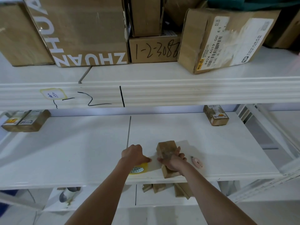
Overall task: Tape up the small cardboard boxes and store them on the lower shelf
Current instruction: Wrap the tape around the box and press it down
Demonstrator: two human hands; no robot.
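Note:
A small brown cardboard box (166,147) lies on the white middle shelf (81,151) near its front edge. My right hand (174,161) grips the box from above, fingers curled round its near part. My left hand (134,154) rests on a roll of clear tape with a yellow core (141,168), just left of the box; a strip of tape seems to stretch from the roll to the box. Several small cardboard boxes (159,188) lie on the lower shelf (162,200) beneath.
A pink utility knife (197,162) lies right of the box. Small labelled boxes sit at the back left (24,120) and back right (215,115) of the middle shelf. Large cartons (84,30) fill the upper shelf. A metal frame post (267,127) stands right.

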